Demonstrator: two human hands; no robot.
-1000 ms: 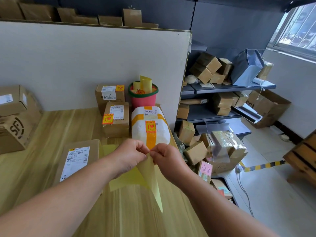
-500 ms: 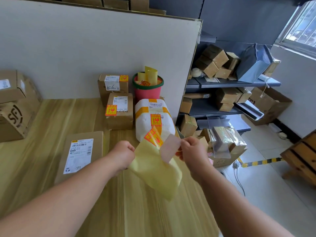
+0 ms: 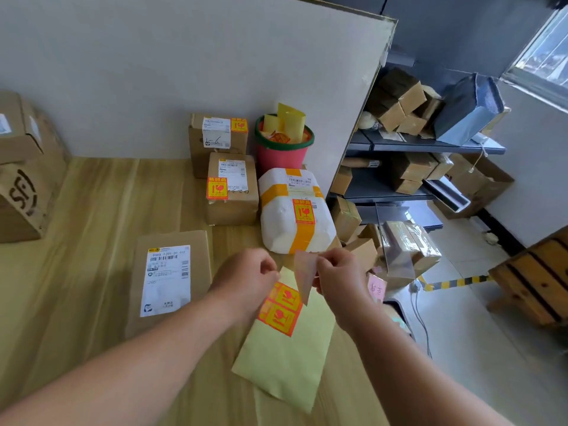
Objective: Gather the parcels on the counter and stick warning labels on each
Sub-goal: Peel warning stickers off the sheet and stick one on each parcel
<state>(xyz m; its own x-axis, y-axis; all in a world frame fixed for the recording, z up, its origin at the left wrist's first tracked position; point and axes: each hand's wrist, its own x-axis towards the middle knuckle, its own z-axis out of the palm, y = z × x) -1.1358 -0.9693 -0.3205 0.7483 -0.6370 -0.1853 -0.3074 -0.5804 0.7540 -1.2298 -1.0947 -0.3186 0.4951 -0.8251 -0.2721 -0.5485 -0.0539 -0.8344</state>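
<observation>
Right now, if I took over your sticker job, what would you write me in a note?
Left hand: grips the top of the yellow backing sheet, which has two warning labels on it.
Right hand: fingers pinch one loose label, off the sheet.
Done: back brown box, front brown box and white parcel each carry a label.
Left: the flat brown parcel by the left hand shows none, so the loose label probably goes there. The boxes at far left show none either.
</observation>
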